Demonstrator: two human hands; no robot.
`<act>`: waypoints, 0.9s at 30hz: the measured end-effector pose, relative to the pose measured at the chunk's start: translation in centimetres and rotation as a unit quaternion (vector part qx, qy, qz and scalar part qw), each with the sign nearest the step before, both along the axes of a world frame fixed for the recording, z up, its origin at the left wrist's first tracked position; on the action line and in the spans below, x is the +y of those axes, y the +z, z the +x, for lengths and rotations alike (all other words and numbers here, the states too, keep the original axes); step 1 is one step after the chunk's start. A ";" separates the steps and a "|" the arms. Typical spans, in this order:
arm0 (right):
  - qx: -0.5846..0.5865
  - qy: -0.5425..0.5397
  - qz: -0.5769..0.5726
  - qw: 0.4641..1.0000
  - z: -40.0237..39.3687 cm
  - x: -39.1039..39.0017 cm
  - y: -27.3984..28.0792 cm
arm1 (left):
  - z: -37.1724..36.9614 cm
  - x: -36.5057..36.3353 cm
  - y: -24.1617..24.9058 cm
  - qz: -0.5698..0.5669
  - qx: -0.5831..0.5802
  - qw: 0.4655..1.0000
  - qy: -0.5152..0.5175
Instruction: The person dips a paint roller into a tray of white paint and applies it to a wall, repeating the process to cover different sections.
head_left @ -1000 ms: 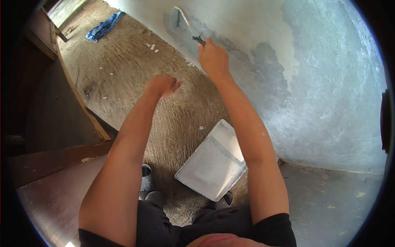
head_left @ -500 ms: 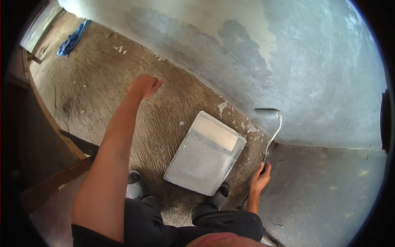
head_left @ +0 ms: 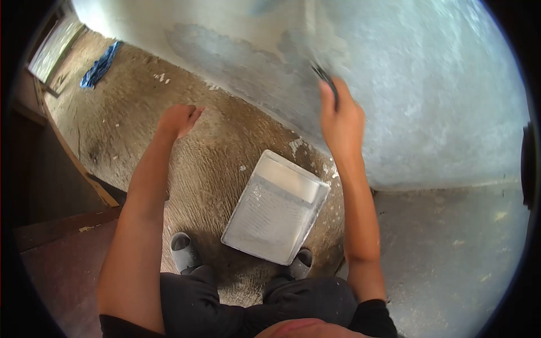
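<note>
My right hand [head_left: 345,115] is wrapped round the dark handle of a paint roller [head_left: 322,73], raised in front of the wall [head_left: 417,112]. The roller's far end is smeared by motion, with a pale streak above the handle. Out over the floor to the left, my left hand [head_left: 180,120] hangs in the air with its fingers loosely curled in and nothing visible in them. Between and ahead of my feet lies a paint tray [head_left: 269,211], with pale paint in its deep end and a wet ribbed slope. Darker damp-looking patches mark part of the wall.
A blue cloth [head_left: 100,65] lies on the rough brown floor [head_left: 129,141] at the far left. White paint flakes dot the floor along the wall's foot. A grey ledge or slab [head_left: 445,242] is at the right, and reddish-brown boards [head_left: 67,242] stand at the lower left.
My right hand has swung up and away from the low corner at the right, carrying the paint roller higher on the wall. My left hand has shifted slightly left.
</note>
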State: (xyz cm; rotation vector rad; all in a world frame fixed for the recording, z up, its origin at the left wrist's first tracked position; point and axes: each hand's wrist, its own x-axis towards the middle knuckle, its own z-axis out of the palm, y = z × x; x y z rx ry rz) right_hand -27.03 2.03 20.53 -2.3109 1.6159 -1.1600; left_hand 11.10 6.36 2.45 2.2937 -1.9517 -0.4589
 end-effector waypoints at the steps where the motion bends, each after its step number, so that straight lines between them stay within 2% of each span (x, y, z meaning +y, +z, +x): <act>1: 0.026 0.021 -0.034 0.999 1.3 -1.3 1.1 | -0.2 0.0 0.2 -0.003 -0.005 1.000 -0.012; 5: 0.030 0.027 -0.082 0.996 0.8 -1.8 1.2 | -1.2 -0.2 -0.2 -0.029 0.003 1.000 -0.005; 8: 0.035 -0.066 -0.029 0.997 -6.1 2.1 -4.4 | -2.0 -0.8 -0.2 -0.019 0.004 1.000 -0.022; 12: 0.087 -0.198 0.111 0.970 -19.7 11.9 -19.1 | -2.5 -1.0 -0.8 -0.005 0.014 0.999 -0.044; 14: 0.074 -0.246 0.133 0.957 -21.8 16.4 -21.9 | -2.4 -1.6 -1.7 -0.001 0.012 0.999 -0.050; 17: 0.028 -0.252 0.178 0.951 -22.3 17.9 -22.6 | -2.9 -1.7 -1.9 0.013 -0.004 0.998 -0.060; 20: 0.012 -0.189 0.142 0.972 -18.6 13.9 -19.0 | -3.3 -1.9 -1.6 0.003 -0.003 0.998 -0.057; 23: 0.010 -0.099 0.128 0.987 -10.7 6.9 -10.6 | -3.6 -1.4 -0.5 -0.007 0.008 0.998 -0.057; 27: 0.061 0.011 -0.011 0.998 1.2 -1.2 1.4 | -2.3 -0.9 -1.0 -0.043 0.008 0.997 -0.059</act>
